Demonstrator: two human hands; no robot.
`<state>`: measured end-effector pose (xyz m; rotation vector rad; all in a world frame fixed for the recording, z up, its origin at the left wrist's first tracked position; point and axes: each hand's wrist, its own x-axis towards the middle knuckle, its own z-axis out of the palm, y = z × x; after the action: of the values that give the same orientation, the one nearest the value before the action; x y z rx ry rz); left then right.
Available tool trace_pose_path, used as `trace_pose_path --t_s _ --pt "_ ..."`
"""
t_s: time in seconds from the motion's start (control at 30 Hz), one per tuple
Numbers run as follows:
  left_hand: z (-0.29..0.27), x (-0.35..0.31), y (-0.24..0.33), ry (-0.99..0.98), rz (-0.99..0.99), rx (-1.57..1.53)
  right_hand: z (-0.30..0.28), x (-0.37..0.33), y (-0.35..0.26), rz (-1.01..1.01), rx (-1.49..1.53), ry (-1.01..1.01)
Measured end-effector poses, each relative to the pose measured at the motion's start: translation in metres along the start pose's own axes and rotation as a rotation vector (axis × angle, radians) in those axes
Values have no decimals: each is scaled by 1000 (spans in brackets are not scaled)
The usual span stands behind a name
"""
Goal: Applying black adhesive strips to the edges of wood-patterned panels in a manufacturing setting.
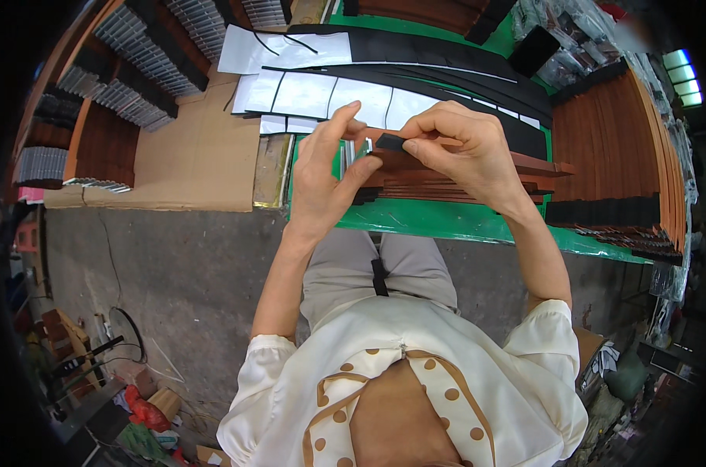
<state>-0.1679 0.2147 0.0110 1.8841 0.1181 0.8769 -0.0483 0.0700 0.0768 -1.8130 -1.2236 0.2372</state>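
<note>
The right hand (pixel 466 152) is pinching a black piece (pixel 389 142) at the upper centre of the frame. The left hand (pixel 319 175) is curving around a silver piece (pixel 368 145) just beside it; I cannot tell whether it is gripping. Because fingertips are catching only one end, the black piece could be tilting or slipping onto the slats (pixel 427 189) below.

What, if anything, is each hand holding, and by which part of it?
The right hand pinches a small black piece by its right end. Whether the left hand grips the small silvery piece beside it cannot be told.
</note>
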Motion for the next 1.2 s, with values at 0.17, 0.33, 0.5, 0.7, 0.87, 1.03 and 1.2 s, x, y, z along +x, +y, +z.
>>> trace_pose_path --t_s 0.17,0.33,0.5,0.7,0.87,1.03,1.2 --pt "-7 8 9 81 223 72 -8 1 -6 190 227 -128" --pt "-18 15 13 -100 473 175 -12 -2 -5 203 413 -214" --pt "-19 5 21 -89 500 148 -14 -12 -12 241 509 -165" --pt "-13 -9 25 -74 425 95 -3 -27 -14 -320 -87 -35" --pt "-11 -15 24 -30 324 65 3 -30 -15 -370 -102 -9" --pt "-11 -17 20 -1 272 71 6 -27 -13 -312 -88 1" --pt "-13 -11 22 -26 154 6 4 -22 -14 -302 -144 35"
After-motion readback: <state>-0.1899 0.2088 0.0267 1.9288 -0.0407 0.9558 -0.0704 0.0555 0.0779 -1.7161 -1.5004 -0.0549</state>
